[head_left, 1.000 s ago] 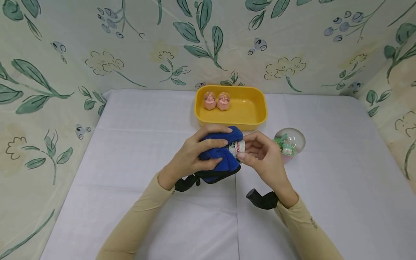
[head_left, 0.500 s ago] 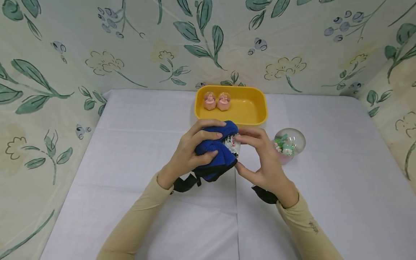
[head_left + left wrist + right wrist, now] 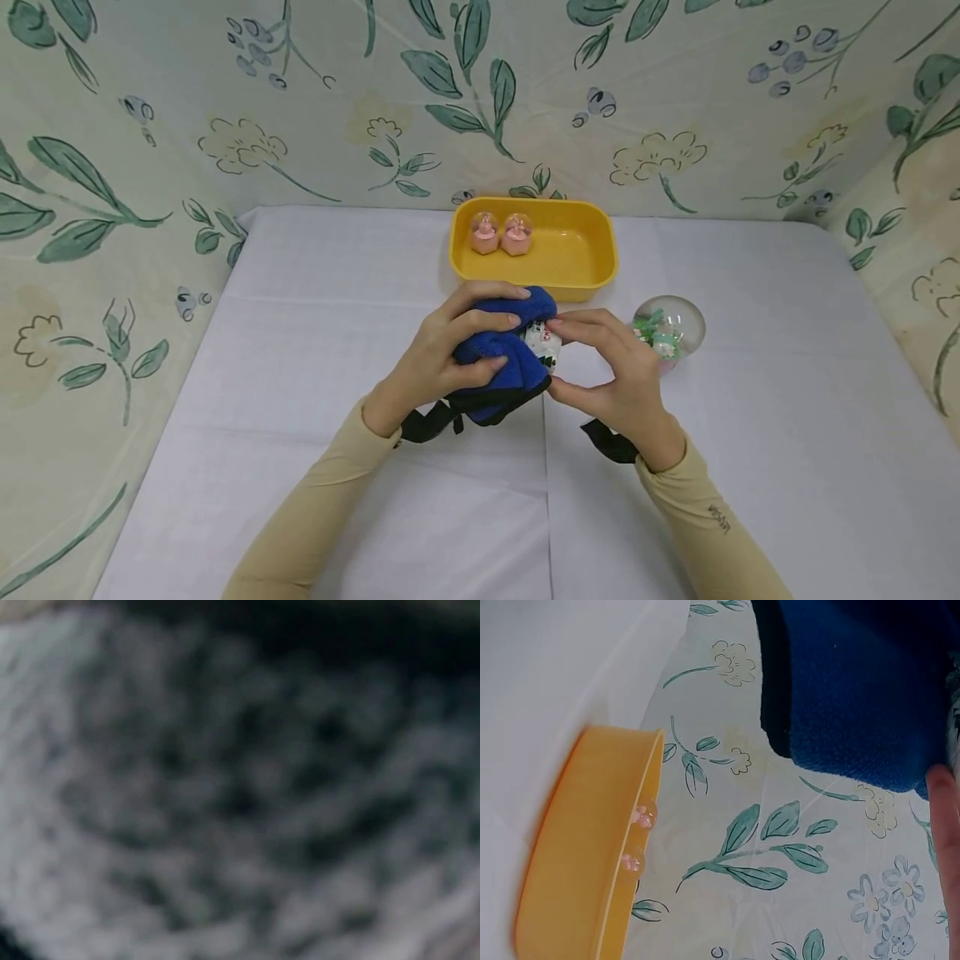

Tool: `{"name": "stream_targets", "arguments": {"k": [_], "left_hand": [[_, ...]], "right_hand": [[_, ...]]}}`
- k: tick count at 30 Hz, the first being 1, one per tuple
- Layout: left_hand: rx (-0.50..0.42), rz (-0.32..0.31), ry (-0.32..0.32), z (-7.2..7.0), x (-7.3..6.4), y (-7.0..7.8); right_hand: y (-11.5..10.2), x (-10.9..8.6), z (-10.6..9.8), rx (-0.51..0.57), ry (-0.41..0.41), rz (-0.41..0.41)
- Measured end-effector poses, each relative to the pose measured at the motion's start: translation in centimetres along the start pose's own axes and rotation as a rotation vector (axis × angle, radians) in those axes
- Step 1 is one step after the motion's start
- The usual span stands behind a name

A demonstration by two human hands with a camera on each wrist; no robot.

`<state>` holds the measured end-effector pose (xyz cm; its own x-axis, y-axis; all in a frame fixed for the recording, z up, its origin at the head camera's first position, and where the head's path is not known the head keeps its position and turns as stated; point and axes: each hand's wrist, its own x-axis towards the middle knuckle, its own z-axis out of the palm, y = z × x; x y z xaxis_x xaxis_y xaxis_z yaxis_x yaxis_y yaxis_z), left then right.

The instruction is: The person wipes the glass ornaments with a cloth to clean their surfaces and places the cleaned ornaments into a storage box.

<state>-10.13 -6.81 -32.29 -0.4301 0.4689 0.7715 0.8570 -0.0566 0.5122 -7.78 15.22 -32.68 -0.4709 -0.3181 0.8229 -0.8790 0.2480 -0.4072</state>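
I have left hand (image 3: 429,357) gripping cloth (image 3: 510,367); white piece (image 3: 542,345) juts from cloth's right side, exposed part longest fore-and-aft, just left of nearer right hand (image 3: 621,375), which seemingly pinches it.

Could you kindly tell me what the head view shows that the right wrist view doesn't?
Only the head view shows the left hand, beige sleeves and a clear round globe with a pink base. Only the right wrist view shows pale blue petalled flowers printed on the patterned fabric backdrop. Both share that backdrop, the yellow rectangular tray, its two small pink domed ornaments, the blue fleecy cloth with black edging and the right hand, just a finger in the wrist view.
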Motion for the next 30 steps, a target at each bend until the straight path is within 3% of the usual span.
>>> {"name": "stream_targets", "arguments": {"k": [9, 21, 30], "left_hand": [[0.005, 0.032, -0.034, 0.2, 0.1, 0.1], [0.019, 0.054, -0.071, 0.5, 0.0, 0.1], [0.026, 0.055, -0.057, 0.6, 0.0, 0.0]], "right_hand": [[0.0, -0.2, -0.1, 0.159, -0.001, 0.156], [-1.0, -0.2, -0.3, 0.524, 0.016, 0.628], [-1.1, 0.0, -0.1, 0.630, 0.021, 0.798]]}}
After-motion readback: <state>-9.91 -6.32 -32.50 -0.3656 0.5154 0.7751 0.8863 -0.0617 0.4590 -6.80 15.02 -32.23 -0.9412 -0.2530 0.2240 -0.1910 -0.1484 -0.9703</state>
